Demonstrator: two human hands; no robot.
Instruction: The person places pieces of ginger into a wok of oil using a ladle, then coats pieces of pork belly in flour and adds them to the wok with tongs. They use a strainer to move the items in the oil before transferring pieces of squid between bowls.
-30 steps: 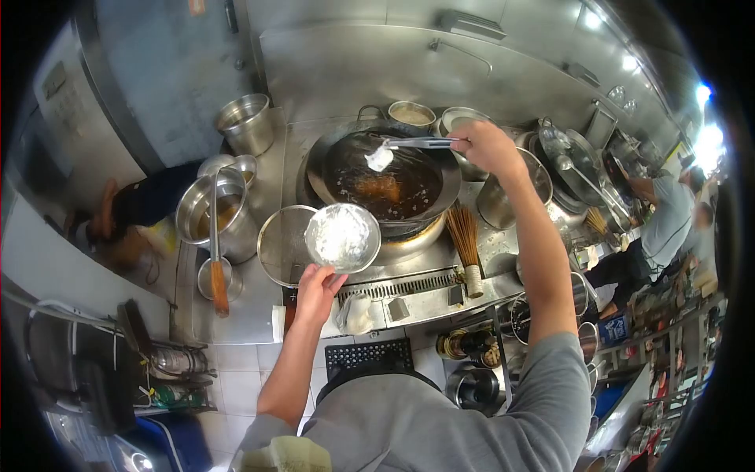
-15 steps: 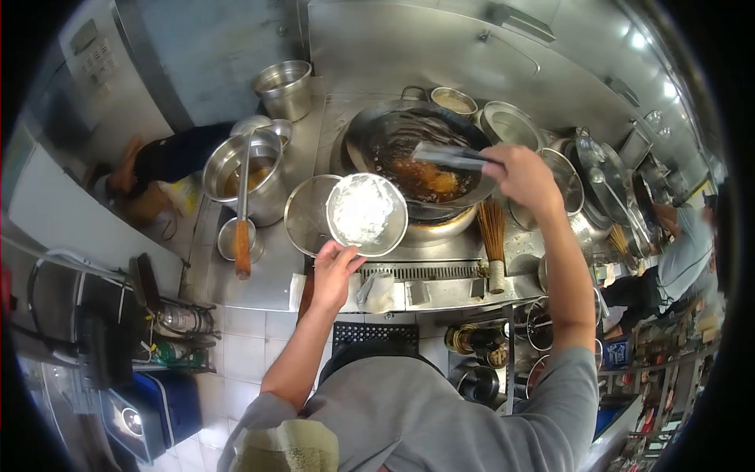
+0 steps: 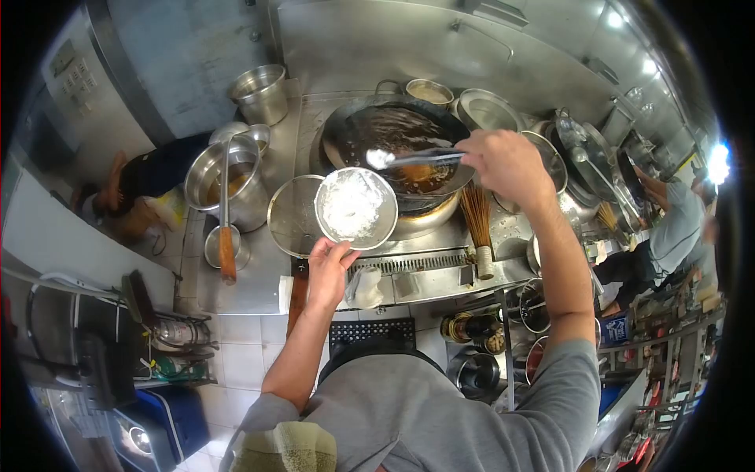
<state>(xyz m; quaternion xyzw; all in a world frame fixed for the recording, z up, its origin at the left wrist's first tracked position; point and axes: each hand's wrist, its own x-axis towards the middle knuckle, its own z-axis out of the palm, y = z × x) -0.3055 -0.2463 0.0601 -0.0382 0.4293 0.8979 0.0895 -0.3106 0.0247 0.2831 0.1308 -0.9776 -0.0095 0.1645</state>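
Note:
My left hand (image 3: 330,271) grips the lower rim of a round metal bowl (image 3: 390,228) that contains white, flour-like powder (image 3: 351,206). My right hand (image 3: 503,167) is closed around a pair of tongs (image 3: 432,158) reaching left across the wok. At the tongs' tips is a white-coated lump (image 3: 380,159); its kind cannot be made out. Beneath them, the dark wok (image 3: 336,134) holds oil with a golden-brown piece of food (image 3: 421,172) frying in it. A round strainer (image 3: 287,224) lies partly behind the bowl.
Left of the wok stands a steel pot (image 3: 250,189), with a wooden-handled ladle (image 3: 226,244) across it. A bamboo brush (image 3: 477,224) leans at the counter's front edge. More metal bowls (image 3: 487,110) sit behind. Another person (image 3: 680,216) is at far right, and another person's arm (image 3: 114,177) at far left.
The tongs' tips have shifted left towards the bowl, and a white lump now shows at them. The bowl is still in my left hand. The camera view has shifted slightly.

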